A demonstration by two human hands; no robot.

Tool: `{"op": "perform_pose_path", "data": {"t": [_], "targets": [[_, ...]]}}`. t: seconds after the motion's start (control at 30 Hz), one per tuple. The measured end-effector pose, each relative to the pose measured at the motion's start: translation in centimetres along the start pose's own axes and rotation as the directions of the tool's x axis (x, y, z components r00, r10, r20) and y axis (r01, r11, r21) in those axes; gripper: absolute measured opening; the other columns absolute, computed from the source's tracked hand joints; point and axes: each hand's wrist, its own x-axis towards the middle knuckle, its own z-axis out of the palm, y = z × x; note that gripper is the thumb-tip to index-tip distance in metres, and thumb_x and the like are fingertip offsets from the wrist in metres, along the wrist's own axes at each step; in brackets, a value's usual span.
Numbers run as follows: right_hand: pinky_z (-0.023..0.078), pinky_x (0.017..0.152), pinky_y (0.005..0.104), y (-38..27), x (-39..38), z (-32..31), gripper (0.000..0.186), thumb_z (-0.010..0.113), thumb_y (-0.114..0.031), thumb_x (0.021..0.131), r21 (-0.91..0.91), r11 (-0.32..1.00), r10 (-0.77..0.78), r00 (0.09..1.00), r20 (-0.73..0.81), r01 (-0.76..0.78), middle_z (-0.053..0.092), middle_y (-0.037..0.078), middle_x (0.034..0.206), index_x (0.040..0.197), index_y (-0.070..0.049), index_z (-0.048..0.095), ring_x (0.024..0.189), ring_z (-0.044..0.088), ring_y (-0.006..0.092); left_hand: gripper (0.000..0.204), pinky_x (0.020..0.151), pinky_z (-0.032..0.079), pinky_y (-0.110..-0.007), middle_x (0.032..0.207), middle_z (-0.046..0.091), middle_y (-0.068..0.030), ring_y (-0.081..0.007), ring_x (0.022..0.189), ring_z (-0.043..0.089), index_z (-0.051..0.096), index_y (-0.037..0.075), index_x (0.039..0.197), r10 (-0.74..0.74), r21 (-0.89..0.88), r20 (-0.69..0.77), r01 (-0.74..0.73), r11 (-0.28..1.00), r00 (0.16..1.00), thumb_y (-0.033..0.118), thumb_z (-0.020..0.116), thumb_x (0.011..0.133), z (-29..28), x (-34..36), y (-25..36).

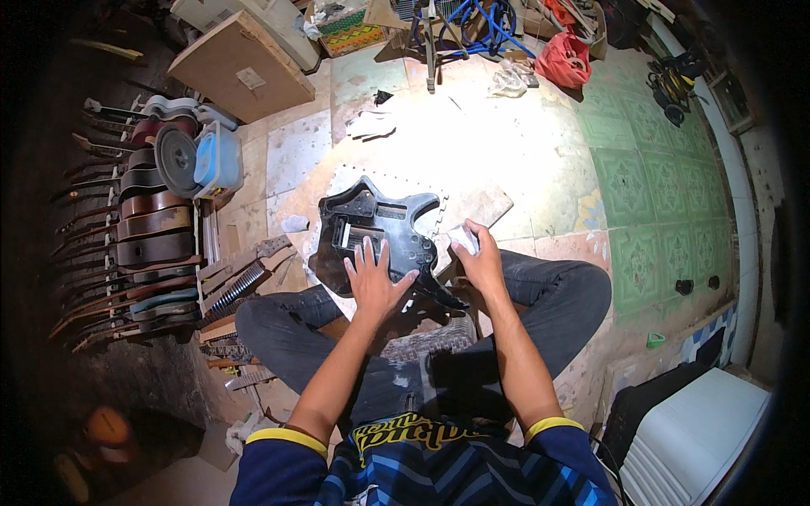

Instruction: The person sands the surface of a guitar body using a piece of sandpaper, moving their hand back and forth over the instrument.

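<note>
A black electric guitar body (342,211) with routed cavities and angular horns lies on a white pad (337,179) on the floor between my crossed legs. My left hand (375,282) rests on the lower middle of the body, fingers spread over it. Just right of the body, my right hand (481,261) grips a white crumpled piece (464,238), cloth or paper, with fingers and thumb closed round it. A flat wooden board (494,202) lies behind that hand.
Several guitars (156,228) stand racked at the left, beside a plastic tub (219,160) and necks (245,282). A board (240,63), blue hoses (468,25), a red bag (564,61) and a yellow-black machine (675,88) line the back. A white appliance (688,430) sits near right.
</note>
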Motion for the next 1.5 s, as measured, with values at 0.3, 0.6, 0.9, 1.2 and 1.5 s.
{"op": "perform_pose_path", "data": {"t": [0.3,0.6,0.9,1.2,1.5], "targets": [[0.05,0.102,0.0445,1.0,0.0,0.1,0.056,0.08,-0.015,0.087,0.027,0.998,-0.055,0.998,-0.025,0.055,0.065,0.024,0.13,0.137,-0.004,0.059,0.12,0.063,0.0386,0.101,0.12,0.016,-0.071,0.165,0.026,-0.0328,-0.0526,0.15,0.029,0.045,0.004,0.156,0.009,-0.029,0.021,-0.008,1.0,1.0,0.073,0.067,0.084,0.2,-1.4,-0.4],[0.049,0.104,0.0445,1.2,-0.4,0.2,0.054,0.078,-0.015,0.088,-0.021,0.997,-0.079,0.997,-0.022,0.078,0.065,0.023,0.129,0.137,-0.002,0.059,0.12,0.062,0.0385,0.092,0.121,0.015,-0.068,0.163,0.031,-0.0319,-0.0503,0.152,0.027,0.053,0.008,0.152,0.036,-0.129,-0.032,-0.04,0.991,0.999,0.066,0.073,0.083,0.3,0.1,-0.8],[0.042,0.106,0.0494,-3.1,-1.0,1.7,0.06,0.078,-0.016,0.088,-0.304,0.923,-0.186,0.964,0.188,0.237,0.061,0.022,0.129,0.143,-0.007,0.056,0.121,0.056,0.0418,0.061,0.123,0.017,-0.063,0.16,0.04,-0.0263,-0.0446,0.151,0.032,0.064,0.01,0.14,-0.227,-0.348,-0.205,0.146,0.926,0.952,0.046,0.072,0.092,0.1,5.6,-6.7],[0.051,0.096,0.0395,0.3,6.8,2.3,0.04,0.077,-0.015,0.092,-0.232,0.973,-0.017,1.0,-0.019,0.012,0.067,0.02,0.117,0.122,0.002,0.058,0.105,0.067,0.0318,0.071,0.117,0.031,-0.058,0.159,0.04,-0.0246,-0.0411,0.143,0.042,0.05,0.026,0.155,-0.367,-0.249,-0.189,0.317,0.915,0.911,0.056,0.067,0.092,1.2,8.1,-8.2],[0.051,0.088,0.0344,0.9,7.4,0.2,0.031,0.088,-0.018,0.081,-0.518,0.845,-0.211,0.973,-0.095,0.132,0.065,0.015,0.103,0.091,0.003,0.068,0.094,0.062,0.0272,0.069,0.11,0.038,-0.052,0.152,0.046,-0.0256,-0.0402,0.132,0.052,0.055,0.023,0.15,-0.396,-0.303,-0.208,0.326,0.896,0.894,0.054,0.068,0.09,0.8,8.1,-8.7]]}}
